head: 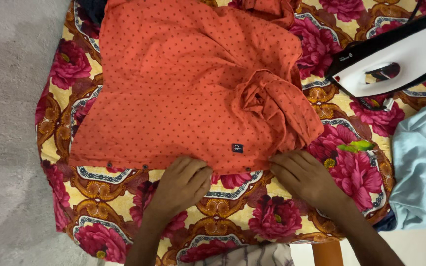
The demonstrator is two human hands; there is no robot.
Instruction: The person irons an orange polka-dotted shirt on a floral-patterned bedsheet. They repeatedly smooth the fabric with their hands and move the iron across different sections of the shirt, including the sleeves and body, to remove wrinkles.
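Fingers [193,170] of the left hand [181,184] lie curled and close together on the near hem of the shirt [183,83], pressing down on the cloth rather than pinching it; nothing is closed inside them. Fingers [284,165] of the right hand [304,177] are spread a little and rest flat at the same hem, their tips touching the cloth just below the bunched sleeve [277,106]; they too clasp nothing.

Between the two hands, on the hem, sits a small dark square label [237,148]. Left of the left hand a row of dark buttons [145,167] runs along the edge.

The shirt is orange with small dark dots and lies spread across a floral cloth [267,216] of red roses on yellow, which covers the desk. Most of the shirt is flat; its right part is crumpled, with the sleeve folded in on itself.

Right of the shirt, well apart from the hands, a white and black iron [395,59] rests on the floral cloth, its tip pointing toward the sleeve. Below the iron, at the right edge, lies a pale blue garment [422,167]. Left of the shirt, beyond the cloth's edge, is grey floor [6,123].
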